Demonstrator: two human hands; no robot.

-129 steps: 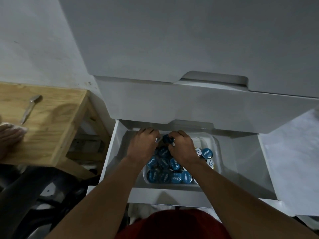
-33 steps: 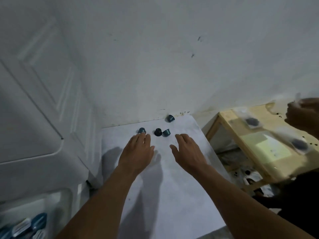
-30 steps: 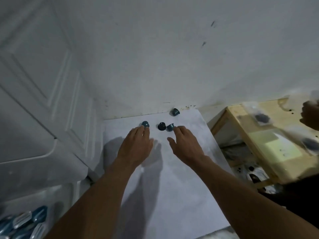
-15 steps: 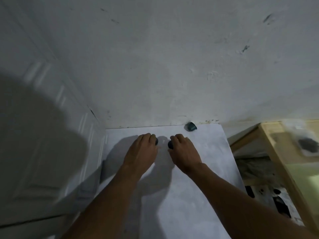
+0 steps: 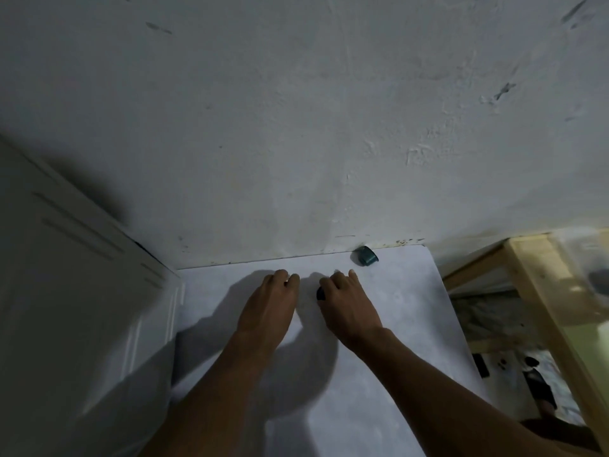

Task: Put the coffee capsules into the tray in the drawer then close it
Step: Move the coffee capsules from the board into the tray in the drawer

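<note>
Starting at the left edge, a white panelled door [image 5: 82,308] stands beside a pale countertop [image 5: 412,341] that runs back to a scuffed grey-white wall [image 5: 296,127]. Both forearms reach across the countertop from the near side, and the two hands sit close together near its back edge without touching each other. The left hand [image 5: 270,308] lies knuckles-up with its fingers [image 5: 280,279] curled under and pressed side by side. Whether they grip anything cannot be told, since the hand itself hides what is beneath. Just to its right, the right hand [image 5: 349,308] has its fingers curled down round a dark capsule [image 5: 320,294], which peeks out at the thumb side, low against the countertop. Further right and behind that hand, a teal capsule [image 5: 365,255] lies tipped on its side at the very back of the countertop, right at the foot of the wall and clear of both hands. Past the countertop's right edge stands a light wooden table [image 5: 534,291] — blurred, with something dark on its top too unclear to name.
</note>
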